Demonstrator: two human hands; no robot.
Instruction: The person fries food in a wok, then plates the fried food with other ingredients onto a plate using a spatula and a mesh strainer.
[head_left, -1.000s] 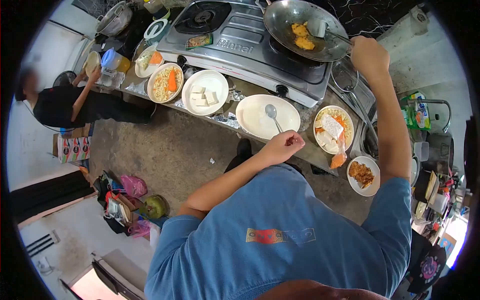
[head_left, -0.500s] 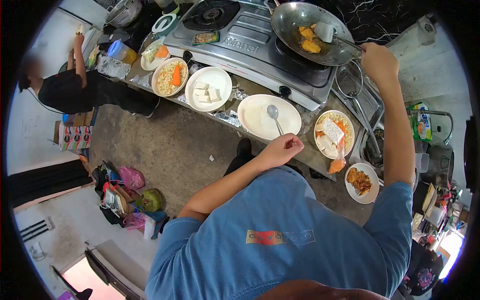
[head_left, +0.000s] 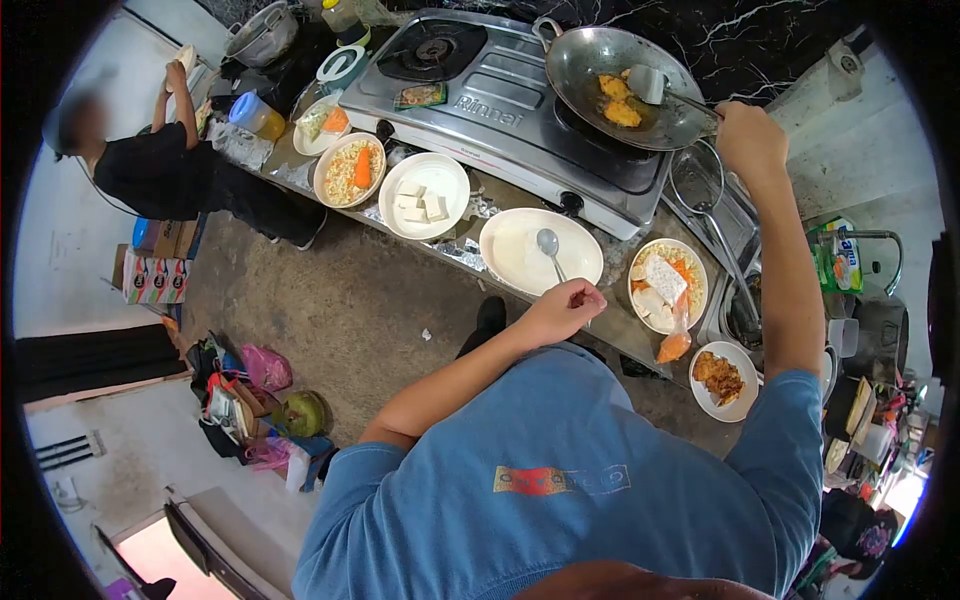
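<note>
Head camera looks down on a person in a blue shirt standing at a counter [head_left: 470, 262] with a gas stove [head_left: 500, 100]. Their right hand [head_left: 750, 140] is stretched out to the far side, its fingers wrapped tight round the handle of a spatula [head_left: 648, 84]. The spatula's blade sits inside the wok [head_left: 620, 70], just beside two orange-yellow fried pieces [head_left: 615, 98]. The wok stands on the stove's right burner.

Their left hand [head_left: 562, 310] is curled into a loose fist at the near edge of the counter; it is touching or pinching the end of a spoon [head_left: 549, 250], though which cannot be made out. The spoon's bowl lies in a white oval plate [head_left: 520, 262].

To the right of that plate is a bowl of rice and vegetables [head_left: 668, 285] with a plastic bag lying across it, and nearer the person a small plate of fried food [head_left: 720, 378]. To the left stand a plate of white tofu cubes [head_left: 420, 195] and a bowl of noodles with a carrot [head_left: 352, 170]. At the far left another person in a black shirt [head_left: 150, 170] reaches upward.
</note>
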